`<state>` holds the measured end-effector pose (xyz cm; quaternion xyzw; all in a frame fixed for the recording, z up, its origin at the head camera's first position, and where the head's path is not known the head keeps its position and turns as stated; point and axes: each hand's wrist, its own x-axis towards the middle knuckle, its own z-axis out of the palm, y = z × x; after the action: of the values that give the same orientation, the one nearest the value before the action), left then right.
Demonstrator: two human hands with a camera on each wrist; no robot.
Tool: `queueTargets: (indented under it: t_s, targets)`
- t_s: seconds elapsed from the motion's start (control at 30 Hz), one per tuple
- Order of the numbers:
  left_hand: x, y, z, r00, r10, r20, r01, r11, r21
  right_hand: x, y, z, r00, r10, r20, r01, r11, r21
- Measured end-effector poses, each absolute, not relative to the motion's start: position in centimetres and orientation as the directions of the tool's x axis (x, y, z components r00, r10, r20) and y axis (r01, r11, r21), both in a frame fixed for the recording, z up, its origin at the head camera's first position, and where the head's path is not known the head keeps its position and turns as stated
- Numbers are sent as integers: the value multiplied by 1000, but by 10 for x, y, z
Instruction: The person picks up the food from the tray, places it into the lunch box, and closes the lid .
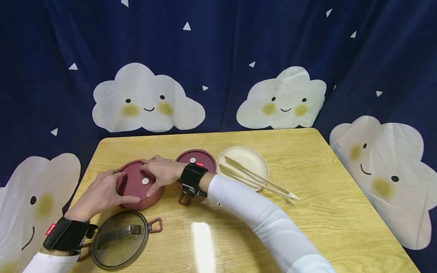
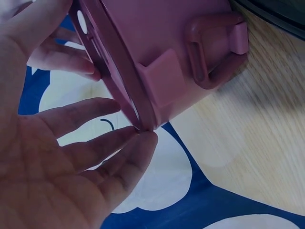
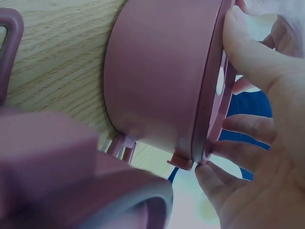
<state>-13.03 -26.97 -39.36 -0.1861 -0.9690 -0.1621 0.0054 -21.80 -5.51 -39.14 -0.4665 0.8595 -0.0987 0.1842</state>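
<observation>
A maroon round pot (image 2: 162, 28) stands at the left of the table, its matching lid (image 1: 134, 184) on top with a white button in the middle. Both hands grip the lid's rim from opposite sides. My left hand (image 1: 103, 192) has its thumb near the front and its fingertips at the rim. From the right, my right hand (image 1: 161, 173) spans the lid with thumb in front and fingers behind. A side clip (image 2: 164, 78) sticks out below the rim in the left wrist view, and a folded wire-like handle (image 2: 214, 50) sits lower on the pot wall.
A glass-lidded pan (image 1: 121, 246) is in front, under the left wrist. Behind the right wrist stands a second maroon lidded pot (image 1: 186, 156). To its right a cream plate (image 1: 250, 155) carries tongs (image 1: 273, 185), whose end extends over the wooden table (image 1: 324, 212).
</observation>
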Motion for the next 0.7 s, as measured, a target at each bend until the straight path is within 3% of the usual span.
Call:
queueTargets:
  t_s: [0.7]
  targets:
    - [-133, -274, -396, -937, 345, 55, 343, 874, 344, -217, -56, -391, -529, -809, -257, -731, 588, -347]
